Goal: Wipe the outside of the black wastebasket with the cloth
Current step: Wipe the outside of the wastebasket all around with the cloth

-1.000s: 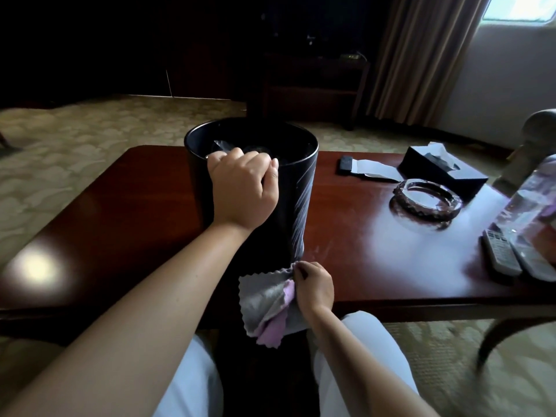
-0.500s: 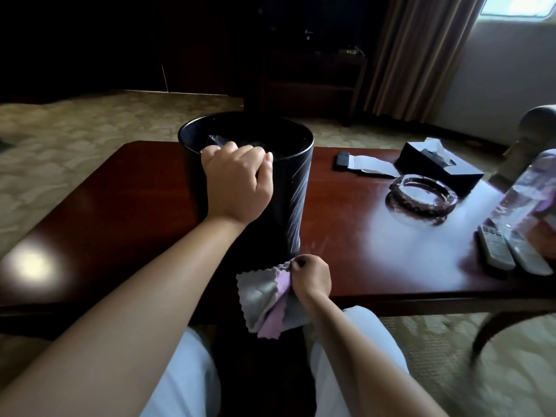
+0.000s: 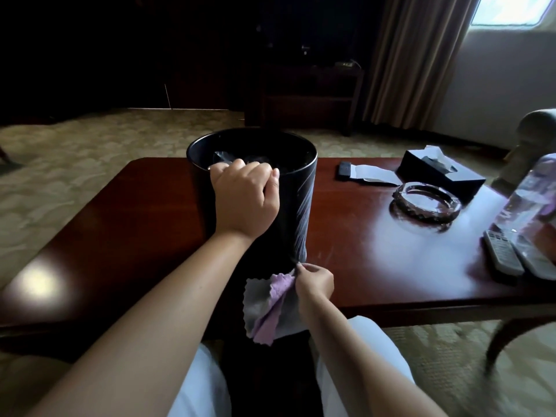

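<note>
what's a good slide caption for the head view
Left hand grips the black wastebasket rim on the table while right hand pinches a grey-purple cloth at its base.

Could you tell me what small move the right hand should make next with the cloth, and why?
Probably lift the cloth and press it flat against the wastebasket wall. The right hand only pinches it near the base, where it hangs slack, while the left hand has a grip on the rim, steadying the wastebasket.
</note>
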Available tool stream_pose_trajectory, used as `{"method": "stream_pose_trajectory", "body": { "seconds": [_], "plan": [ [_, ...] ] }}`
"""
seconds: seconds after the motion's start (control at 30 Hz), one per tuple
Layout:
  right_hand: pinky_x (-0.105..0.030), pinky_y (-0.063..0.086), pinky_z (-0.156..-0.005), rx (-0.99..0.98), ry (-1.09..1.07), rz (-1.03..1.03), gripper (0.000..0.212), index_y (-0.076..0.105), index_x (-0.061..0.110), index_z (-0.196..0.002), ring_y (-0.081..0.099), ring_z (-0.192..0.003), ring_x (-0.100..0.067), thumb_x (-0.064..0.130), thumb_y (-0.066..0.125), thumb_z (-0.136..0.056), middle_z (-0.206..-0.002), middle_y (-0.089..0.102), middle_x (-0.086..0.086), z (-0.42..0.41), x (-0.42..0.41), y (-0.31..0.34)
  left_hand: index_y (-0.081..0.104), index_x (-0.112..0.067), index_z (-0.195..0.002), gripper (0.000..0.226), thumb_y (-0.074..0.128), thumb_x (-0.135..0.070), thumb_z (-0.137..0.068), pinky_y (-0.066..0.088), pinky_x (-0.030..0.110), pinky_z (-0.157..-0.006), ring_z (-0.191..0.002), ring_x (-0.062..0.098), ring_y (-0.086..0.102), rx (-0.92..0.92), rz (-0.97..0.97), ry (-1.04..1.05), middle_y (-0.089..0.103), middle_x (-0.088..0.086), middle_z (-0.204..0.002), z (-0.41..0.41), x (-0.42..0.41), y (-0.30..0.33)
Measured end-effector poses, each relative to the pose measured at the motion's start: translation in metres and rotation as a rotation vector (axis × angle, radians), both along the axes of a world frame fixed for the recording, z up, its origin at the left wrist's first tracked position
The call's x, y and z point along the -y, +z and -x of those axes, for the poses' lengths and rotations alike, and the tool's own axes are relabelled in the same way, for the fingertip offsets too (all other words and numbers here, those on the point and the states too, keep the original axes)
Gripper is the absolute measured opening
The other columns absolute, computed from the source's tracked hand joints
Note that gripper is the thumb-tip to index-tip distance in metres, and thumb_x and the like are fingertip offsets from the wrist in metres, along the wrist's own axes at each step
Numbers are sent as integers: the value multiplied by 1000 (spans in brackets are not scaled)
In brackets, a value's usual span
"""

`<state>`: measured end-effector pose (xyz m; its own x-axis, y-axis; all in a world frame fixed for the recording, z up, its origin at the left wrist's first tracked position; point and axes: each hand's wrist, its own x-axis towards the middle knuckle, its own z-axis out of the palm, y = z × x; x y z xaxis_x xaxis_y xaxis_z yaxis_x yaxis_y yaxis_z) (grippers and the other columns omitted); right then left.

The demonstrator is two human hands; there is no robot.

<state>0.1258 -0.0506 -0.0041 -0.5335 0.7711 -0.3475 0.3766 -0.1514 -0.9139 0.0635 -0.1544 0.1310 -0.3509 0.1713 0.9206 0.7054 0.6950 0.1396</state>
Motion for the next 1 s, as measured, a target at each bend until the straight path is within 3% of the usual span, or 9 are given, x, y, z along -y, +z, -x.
{"method": "stream_pose_trajectory", "body": {
  "seconds": [0.13, 0.27, 0.37, 0.53, 0.63, 0.73, 0.83, 0.93, 1.0],
  "plan": [
    [-22, 48, -85, -245, -71, -44, 9, 75, 16, -87, 66, -91, -14, 15, 67, -81, -89, 72, 0, 3, 7, 34, 33, -21, -57, 32, 43, -24, -87, 25, 35, -68, -55, 23, 45, -29, -5, 13, 42, -6, -51, 1, -2, -2],
    [-12, 46, -81, -506, -70, -150, 12, 73, 22, -82, 64, -82, -1, 12, 67, -82, -80, 69, 12, 0, 18, 74, 33, -21, -58, 32, 44, -24, -87, 25, 35, -67, -55, 25, 47, -24, 6, 20, 48, -2, -51, 2, -1, -2],
    [-11, 43, -78, -424, -104, -98, 13, 72, 24, -82, 64, -85, -6, 12, 67, -82, -83, 70, 8, -3, 20, 60, 32, -22, -59, 31, 43, -25, -88, 27, 37, -68, -56, 26, 48, -11, 12, 12, 49, -2, -52, 0, -1, 0],
    [-21, 48, -79, -333, -199, 131, 5, 68, 16, -84, 65, -83, -14, 16, 72, -80, -88, 70, -2, 1, 20, 31, 33, -22, -58, 31, 42, -25, -87, 27, 37, -69, -56, 25, 48, -6, 9, 13, 49, -2, -52, -1, -1, -1],
    [-26, 53, -80, -497, -173, 20, 10, 69, 23, -72, 68, -81, -14, 17, 72, -80, -80, 72, 2, 7, 24, 55, 33, -22, -59, 30, 43, -25, -87, 28, 38, -68, -57, 27, 48, -3, 17, 11, 50, -1, -53, 0, -1, -1],
    [-14, 48, -82, -652, -133, -98, 8, 73, 19, -87, 65, -87, -3, 13, 68, -83, -89, 71, 5, 3, 30, 69, 33, -22, -59, 30, 42, -24, -88, 27, 37, -68, -56, 27, 48, -7, 21, 9, 50, -1, -53, 1, -1, -1],
    [-3, 39, -80, -661, -71, -254, 20, 71, 13, -102, 57, -86, 10, 4, 64, -85, -93, 61, 9, -9, 43, 49, 33, -22, -59, 30, 42, -24, -88, 28, 37, -68, -56, 26, 47, -9, 22, 12, 49, -1, -53, 0, 0, -1],
    [-8, 41, -84, -610, -67, -245, 34, 70, 19, -104, 58, -90, 3, -5, 62, -81, -91, 58, 9, -10, 51, 29, 33, -22, -60, 30, 43, -24, -88, 28, 37, -69, -57, 26, 47, -6, 22, 13, 49, -1, -53, 0, 0, -1],
    [-16, 44, -88, -600, -107, -219, 27, 72, 17, -98, 62, -95, -8, -3, 62, -82, -91, 62, 9, -5, 48, 31, 33, -22, -60, 30, 42, -25, -88, 28, 38, -69, -58, 26, 48, -1, 27, 13, 49, -1, -54, -1, 0, -1]
  ]
}}
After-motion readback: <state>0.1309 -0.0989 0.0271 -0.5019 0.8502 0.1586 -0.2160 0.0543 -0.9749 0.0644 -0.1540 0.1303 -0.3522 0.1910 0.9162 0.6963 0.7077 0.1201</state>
